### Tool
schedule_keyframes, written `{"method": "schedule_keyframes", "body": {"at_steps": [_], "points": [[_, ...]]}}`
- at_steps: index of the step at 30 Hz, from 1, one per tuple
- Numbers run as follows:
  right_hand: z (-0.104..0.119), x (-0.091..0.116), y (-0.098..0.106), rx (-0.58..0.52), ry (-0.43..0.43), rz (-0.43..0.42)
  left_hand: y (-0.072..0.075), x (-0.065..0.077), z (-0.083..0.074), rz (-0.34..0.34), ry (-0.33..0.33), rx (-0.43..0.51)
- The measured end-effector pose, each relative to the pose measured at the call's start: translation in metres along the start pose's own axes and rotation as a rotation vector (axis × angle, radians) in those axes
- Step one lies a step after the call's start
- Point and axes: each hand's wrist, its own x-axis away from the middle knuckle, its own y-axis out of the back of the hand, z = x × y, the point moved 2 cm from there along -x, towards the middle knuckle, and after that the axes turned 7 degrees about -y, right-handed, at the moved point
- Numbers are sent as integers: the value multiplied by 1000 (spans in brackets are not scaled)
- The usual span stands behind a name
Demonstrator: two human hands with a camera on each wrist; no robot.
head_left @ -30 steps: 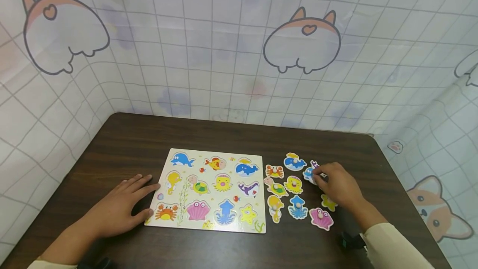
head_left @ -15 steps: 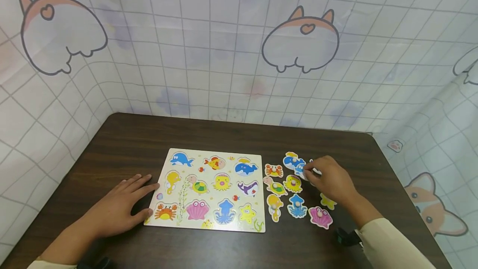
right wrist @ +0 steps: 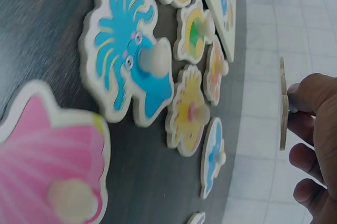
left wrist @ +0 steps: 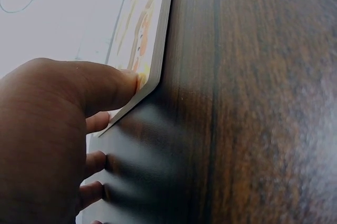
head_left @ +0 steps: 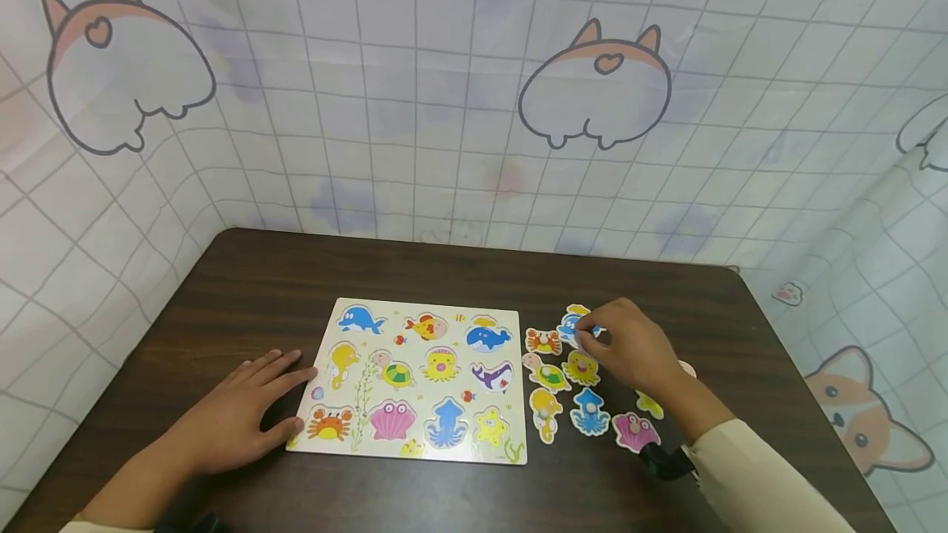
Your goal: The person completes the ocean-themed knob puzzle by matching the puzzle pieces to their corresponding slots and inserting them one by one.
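In the head view a wooden sea-animal puzzle board [head_left: 518,401] lies flat on the table. My left hand [head_left: 230,418] rests at its left edge with fingers spread. In the left wrist view the thumb [left wrist: 113,84] touches the board's corner. My right hand [head_left: 629,344] pinches a blue puzzle piece [right wrist: 284,108], apparently the dolphin, seen edge-on above the table in the right wrist view. From the head it overlaps the whale piece [head_left: 577,310]. Nearby lie the crab piece [head_left: 543,341], octopus piece [head_left: 580,368] and turtle piece [head_left: 550,377].
Nearer the front are the seahorse piece [head_left: 545,414], squid piece [head_left: 589,413] and pink shell piece [head_left: 634,432]. The starfish piece [head_left: 649,405] is partly covered by the right wrist. A patterned curtain [head_left: 459,105] surrounds the back of the dark table [head_left: 370,261].
My right hand has moved left with the blue piece, from the right side of the loose pieces to above the whale piece. The left hand stays on the board's edge.
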Motion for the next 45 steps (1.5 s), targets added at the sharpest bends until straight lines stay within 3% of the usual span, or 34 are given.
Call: {"method": "schedule_keyframes", "body": {"at_steps": [23,33,45], "points": [[39,-26,-14,-37,46,16,1,-1,-1,4,4,-15],[55,-37,-22,-73,107,5,1,1,-2,-1,4,-3],[78,-50,-32,-111,61,20,0,1,-1,0,6,-3]]}}
